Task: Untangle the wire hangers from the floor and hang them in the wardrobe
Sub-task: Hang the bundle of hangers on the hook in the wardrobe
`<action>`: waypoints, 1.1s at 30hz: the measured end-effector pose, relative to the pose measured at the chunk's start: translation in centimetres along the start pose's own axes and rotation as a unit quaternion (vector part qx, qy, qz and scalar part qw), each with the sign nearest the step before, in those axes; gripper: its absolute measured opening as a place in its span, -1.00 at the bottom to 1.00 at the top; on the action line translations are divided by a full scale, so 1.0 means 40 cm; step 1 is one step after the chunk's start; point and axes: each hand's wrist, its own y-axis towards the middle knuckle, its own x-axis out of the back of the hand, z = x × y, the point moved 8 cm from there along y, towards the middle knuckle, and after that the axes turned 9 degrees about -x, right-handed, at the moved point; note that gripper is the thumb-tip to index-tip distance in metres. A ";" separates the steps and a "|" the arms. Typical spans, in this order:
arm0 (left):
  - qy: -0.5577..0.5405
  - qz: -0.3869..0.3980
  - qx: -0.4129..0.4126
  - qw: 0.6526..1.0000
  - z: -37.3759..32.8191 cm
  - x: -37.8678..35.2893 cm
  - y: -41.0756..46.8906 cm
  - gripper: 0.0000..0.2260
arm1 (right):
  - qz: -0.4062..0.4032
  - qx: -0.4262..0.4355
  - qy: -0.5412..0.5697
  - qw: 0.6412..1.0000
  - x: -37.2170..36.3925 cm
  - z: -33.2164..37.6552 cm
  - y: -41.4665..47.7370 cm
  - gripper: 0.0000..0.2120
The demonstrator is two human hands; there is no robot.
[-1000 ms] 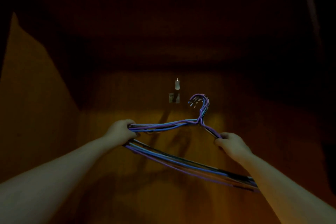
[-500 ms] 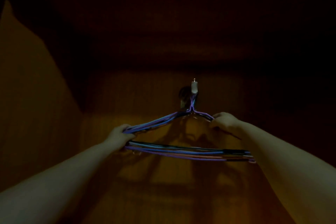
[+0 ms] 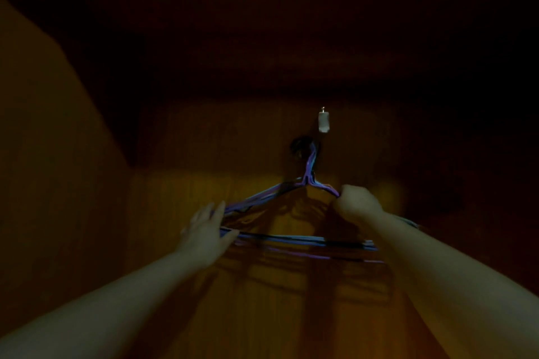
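Wire hangers (image 3: pixel 291 239), bundled, lie against the wardrobe back panel (image 3: pixel 189 183). Hooks point to 12 o'clock and end in a dark spot at 7 o'clock of a small white peg (image 3: pixel 323 122); seating unclear. My right hand (image 3: pixel 357 204) is fisted around the shoulder wires at 4 o'clock of the neck. My left hand (image 3: pixel 204 230), fingers straight, touches the bundle's 9 o'clock corner, gripping nothing.

Very dim — soft blur, heavy shadows

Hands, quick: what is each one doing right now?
Left hand: open, fingers straight, at the hangers' left corner.
Right hand: gripping the hangers' right shoulder.
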 end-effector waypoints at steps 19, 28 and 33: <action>-0.060 0.006 -0.052 0.997 -0.106 0.013 -0.084 -0.41 | -0.109 0.073 0.062 0.989 -0.053 0.193 -0.088 -0.40; -0.127 -0.025 -0.002 0.992 -0.056 0.031 -0.172 -0.39 | -0.081 0.071 0.071 0.992 -0.067 0.178 -0.196 -0.32; -0.112 -0.028 -0.016 0.993 -0.089 0.079 -0.263 -0.43 | -0.124 0.103 0.095 0.982 -0.047 0.140 -0.333 -0.40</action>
